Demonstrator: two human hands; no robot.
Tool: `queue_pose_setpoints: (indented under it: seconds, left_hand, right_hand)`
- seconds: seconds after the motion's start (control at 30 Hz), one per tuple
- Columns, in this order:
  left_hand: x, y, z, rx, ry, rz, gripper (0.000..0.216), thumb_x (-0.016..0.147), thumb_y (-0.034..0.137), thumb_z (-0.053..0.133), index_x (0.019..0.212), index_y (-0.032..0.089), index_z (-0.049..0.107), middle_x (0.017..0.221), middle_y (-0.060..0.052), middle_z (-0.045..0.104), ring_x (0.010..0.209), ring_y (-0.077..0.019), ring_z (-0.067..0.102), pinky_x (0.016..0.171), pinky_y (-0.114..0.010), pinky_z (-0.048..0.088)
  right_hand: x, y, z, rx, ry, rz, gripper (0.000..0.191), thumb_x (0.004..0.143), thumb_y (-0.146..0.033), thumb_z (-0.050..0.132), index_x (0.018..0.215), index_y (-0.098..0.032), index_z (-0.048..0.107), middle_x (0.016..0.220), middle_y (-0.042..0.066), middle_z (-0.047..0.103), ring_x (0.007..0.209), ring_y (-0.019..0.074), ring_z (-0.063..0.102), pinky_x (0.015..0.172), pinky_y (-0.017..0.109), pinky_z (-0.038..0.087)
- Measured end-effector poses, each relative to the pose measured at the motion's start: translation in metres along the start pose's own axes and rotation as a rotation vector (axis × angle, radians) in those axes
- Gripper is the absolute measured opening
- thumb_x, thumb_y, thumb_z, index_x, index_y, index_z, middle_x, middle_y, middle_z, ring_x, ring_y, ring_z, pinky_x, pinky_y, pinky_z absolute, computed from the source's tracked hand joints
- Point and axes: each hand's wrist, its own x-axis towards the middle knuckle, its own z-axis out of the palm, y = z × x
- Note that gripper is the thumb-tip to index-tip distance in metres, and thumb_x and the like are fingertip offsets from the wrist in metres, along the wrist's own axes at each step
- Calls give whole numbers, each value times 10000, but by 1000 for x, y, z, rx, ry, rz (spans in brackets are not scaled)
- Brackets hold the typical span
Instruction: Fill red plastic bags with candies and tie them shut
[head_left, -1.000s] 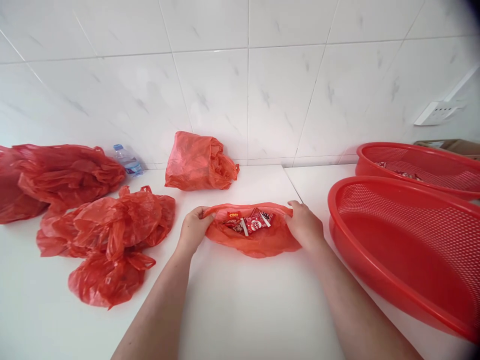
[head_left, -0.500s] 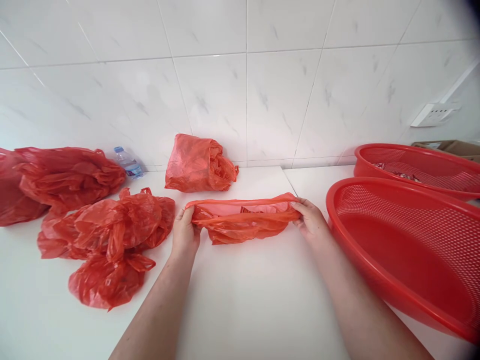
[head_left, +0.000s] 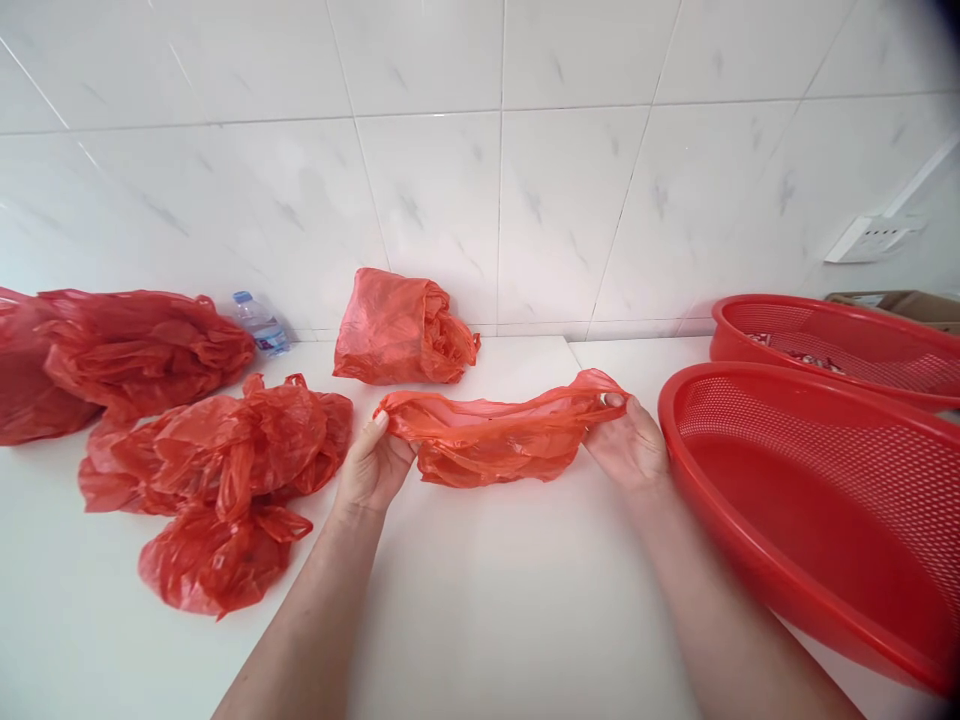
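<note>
A thin red plastic bag (head_left: pixel 499 455) is stretched sideways between my two hands above the white table, its mouth facing up. My left hand (head_left: pixel 373 462) pinches the bag's left end with the thumb on top. At the other end my right hand (head_left: pixel 628 440) is closed on the rim, with some fingers tucked inside the bag and partly hidden by the film. Beyond it, against the wall, sits a bundled red plastic bag (head_left: pixel 401 328). Crumpled red bags (head_left: pixel 225 450) lie to the left of my left hand.
At the right stands a large red plastic basket (head_left: pixel 795 500), close to my right forearm. Behind it is another red basket (head_left: pixel 847 330) holding small wrapped items. A water bottle (head_left: pixel 261 325) and a full red bag (head_left: pixel 142 345) are at the back left, near the tiled wall.
My right hand has moved slightly right and turned, with its fingers now inside the bag's end. The bag's right side is raised and its rim sags in the middle.
</note>
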Motion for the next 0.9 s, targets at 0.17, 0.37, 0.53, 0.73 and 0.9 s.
queue_pose_setpoints:
  seconds: [0.17,0.37,0.53,0.73,0.9]
  left_hand:
    - [-1,0,2,79,-67,48,273,787,356,612,1028,227,617,1099,-54,647,986,-207,618,810,-326,530]
    - [-3,-3,7,139,-109,43,258,812,324,585,1048,222,602,1183,-63,602,1079,-225,572,863,-342,499]
    - [-8,-8,9,172,-231,-3,183,811,318,586,932,184,619,1065,-82,637,1029,-242,582,849,-353,467]
    - [-15,-13,11,130,-339,-252,104,805,262,617,807,160,596,803,-21,620,762,-138,585,734,-262,442]
    - [-7,-11,6,-18,-109,-129,141,811,265,611,923,180,618,921,-29,633,791,-128,591,721,-253,469]
  right_hand:
    - [2,5,2,217,2,42,295,807,-533,493,742,-247,525,1085,31,607,1063,215,555,896,425,446]
    - [2,0,15,245,76,68,221,772,-465,600,829,-252,591,1064,34,628,1021,221,579,870,397,463]
    - [1,4,10,507,140,99,280,821,-481,551,673,-244,543,880,-3,652,884,201,618,781,385,500]
    - [0,5,7,934,125,174,201,780,-344,667,669,-229,545,563,-72,527,607,92,588,797,325,531]
    - [-2,1,9,1105,-30,245,202,835,-272,621,681,-212,504,460,-99,366,387,25,383,436,123,422]
